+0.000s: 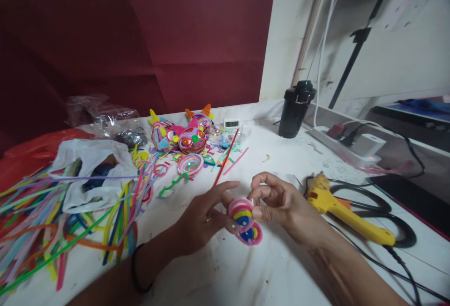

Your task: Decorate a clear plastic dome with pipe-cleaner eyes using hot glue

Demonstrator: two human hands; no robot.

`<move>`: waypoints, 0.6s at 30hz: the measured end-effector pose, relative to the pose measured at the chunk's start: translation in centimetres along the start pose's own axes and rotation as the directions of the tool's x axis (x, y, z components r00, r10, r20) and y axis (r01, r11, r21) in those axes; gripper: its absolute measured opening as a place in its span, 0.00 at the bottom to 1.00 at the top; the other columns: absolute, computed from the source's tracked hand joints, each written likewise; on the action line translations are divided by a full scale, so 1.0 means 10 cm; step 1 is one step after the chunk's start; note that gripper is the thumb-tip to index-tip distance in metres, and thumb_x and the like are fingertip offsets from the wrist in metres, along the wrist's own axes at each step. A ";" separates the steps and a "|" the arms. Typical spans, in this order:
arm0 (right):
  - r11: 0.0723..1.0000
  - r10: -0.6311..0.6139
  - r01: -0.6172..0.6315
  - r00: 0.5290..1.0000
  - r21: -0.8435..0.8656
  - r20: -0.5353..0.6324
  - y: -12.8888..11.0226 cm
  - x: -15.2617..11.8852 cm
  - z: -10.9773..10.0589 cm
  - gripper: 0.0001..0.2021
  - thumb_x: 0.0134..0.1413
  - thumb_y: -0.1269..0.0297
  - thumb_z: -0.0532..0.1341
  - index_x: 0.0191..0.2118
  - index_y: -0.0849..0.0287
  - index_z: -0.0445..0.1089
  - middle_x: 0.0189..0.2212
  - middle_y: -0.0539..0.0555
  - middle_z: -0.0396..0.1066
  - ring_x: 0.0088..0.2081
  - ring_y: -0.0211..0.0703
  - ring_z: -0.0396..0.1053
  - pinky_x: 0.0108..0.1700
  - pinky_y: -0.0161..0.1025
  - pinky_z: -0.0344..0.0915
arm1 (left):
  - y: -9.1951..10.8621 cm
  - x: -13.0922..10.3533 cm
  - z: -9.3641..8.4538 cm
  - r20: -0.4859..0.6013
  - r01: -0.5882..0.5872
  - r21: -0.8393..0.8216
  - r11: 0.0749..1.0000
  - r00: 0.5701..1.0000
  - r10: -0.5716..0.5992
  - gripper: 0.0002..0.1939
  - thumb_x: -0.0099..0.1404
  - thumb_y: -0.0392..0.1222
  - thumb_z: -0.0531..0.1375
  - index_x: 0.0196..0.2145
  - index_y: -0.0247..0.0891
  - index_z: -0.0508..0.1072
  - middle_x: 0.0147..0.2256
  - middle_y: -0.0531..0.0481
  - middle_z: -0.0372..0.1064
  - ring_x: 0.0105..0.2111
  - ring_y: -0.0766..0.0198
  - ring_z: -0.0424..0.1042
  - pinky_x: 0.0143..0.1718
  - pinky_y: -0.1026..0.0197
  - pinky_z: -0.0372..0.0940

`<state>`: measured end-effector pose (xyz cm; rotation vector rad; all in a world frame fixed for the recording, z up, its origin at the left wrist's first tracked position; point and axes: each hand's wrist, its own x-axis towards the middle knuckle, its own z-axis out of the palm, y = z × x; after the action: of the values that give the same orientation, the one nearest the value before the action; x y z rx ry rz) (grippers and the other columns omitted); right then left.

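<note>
Holding the coiled craft piece [243,213] at lower centre of the frame by its left edge with loosely curled fingers of the left hand [206,217], and pinching its right rim between thumb and forefinger of the right hand [283,205]. Best to press lightly, without warping it.

- White table [277,268], faintly stained, with pencil-like marks toward the right rear.
- Left: a loose, many-coloured heap of fuzzy craft stems [38,203].
- Rear middle: bright coiled figures [192,139] clustered together; near them, a bowl-like coil [190,164], a wavy green strip [174,183] and a slim red stick [226,157].
- Behind these: a small digital display [231,123].
- Right rear: an upright black bottle [294,111].
- Right: a yellow glue gun [351,218] beside looped black cable [374,198].
</note>
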<state>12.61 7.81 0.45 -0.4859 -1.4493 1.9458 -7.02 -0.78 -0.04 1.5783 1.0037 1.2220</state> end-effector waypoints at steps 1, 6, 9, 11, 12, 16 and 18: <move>1.000 0.003 -0.003 1.000 0.008 -0.004 0.00 0.00 0.00 0.24 0.36 0.66 0.77 0.38 0.57 0.65 0.26 0.48 0.73 0.28 0.35 0.67 0.31 0.33 0.63 | 0.00 0.00 0.00 -0.002 -0.003 0.014 1.000 1.000 0.003 0.26 0.64 0.45 0.63 0.59 0.46 0.65 0.38 0.50 0.67 0.32 0.63 0.74 0.32 0.61 0.73; 1.000 0.005 -0.005 1.000 0.023 -0.007 -0.01 0.00 0.00 0.25 0.35 0.66 0.77 0.39 0.57 0.66 0.27 0.47 0.74 0.28 0.33 0.67 0.31 0.32 0.63 | -0.02 0.00 -0.02 -0.002 -0.025 0.075 0.997 1.000 0.025 0.24 0.65 0.46 0.62 0.58 0.45 0.67 0.39 0.48 0.69 0.34 0.63 0.74 0.32 0.63 0.72; 1.000 0.006 -0.005 1.000 0.024 -0.002 0.00 -0.01 -0.01 0.24 0.37 0.66 0.77 0.39 0.57 0.65 0.27 0.47 0.74 0.28 0.34 0.67 0.31 0.33 0.63 | -0.02 -0.01 -0.02 -0.007 -0.018 0.061 0.998 1.000 0.018 0.23 0.65 0.45 0.63 0.57 0.45 0.67 0.40 0.48 0.69 0.33 0.64 0.74 0.33 0.62 0.73; 1.000 0.005 -0.005 1.000 0.025 0.000 0.00 0.00 -0.01 0.24 0.37 0.66 0.77 0.39 0.57 0.65 0.27 0.47 0.74 0.28 0.34 0.68 0.32 0.33 0.64 | -0.02 -0.01 -0.01 -0.010 -0.008 0.036 0.999 1.000 0.008 0.23 0.65 0.45 0.63 0.57 0.45 0.68 0.40 0.48 0.69 0.32 0.64 0.75 0.33 0.62 0.73; 1.000 0.005 -0.005 1.000 0.024 -0.001 0.01 0.00 -0.01 0.24 0.37 0.66 0.76 0.39 0.57 0.65 0.27 0.47 0.74 0.28 0.34 0.68 0.32 0.33 0.64 | -0.02 -0.01 -0.01 -0.008 -0.002 0.021 1.000 1.000 0.002 0.23 0.65 0.44 0.62 0.57 0.45 0.67 0.41 0.48 0.69 0.32 0.64 0.75 0.33 0.62 0.73; 1.000 0.006 -0.006 1.000 0.020 -0.005 0.01 0.00 -0.02 0.23 0.38 0.66 0.76 0.39 0.57 0.65 0.27 0.47 0.74 0.28 0.34 0.67 0.31 0.33 0.63 | -0.03 -0.01 -0.01 -0.006 0.002 -0.017 1.000 1.000 -0.003 0.23 0.65 0.43 0.62 0.57 0.44 0.67 0.42 0.46 0.70 0.32 0.63 0.76 0.34 0.60 0.74; 1.000 0.005 -0.005 1.000 0.019 0.000 0.00 0.00 -0.02 0.23 0.38 0.66 0.76 0.39 0.57 0.65 0.27 0.47 0.74 0.28 0.34 0.67 0.31 0.33 0.63 | -0.04 -0.01 -0.01 -0.013 -0.001 -0.030 1.000 1.000 0.000 0.23 0.65 0.43 0.63 0.57 0.45 0.67 0.43 0.46 0.70 0.32 0.63 0.76 0.34 0.59 0.74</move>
<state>12.73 7.90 0.39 -0.4818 -1.4299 1.9615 -7.17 -0.76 -0.44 1.5497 0.9891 1.2433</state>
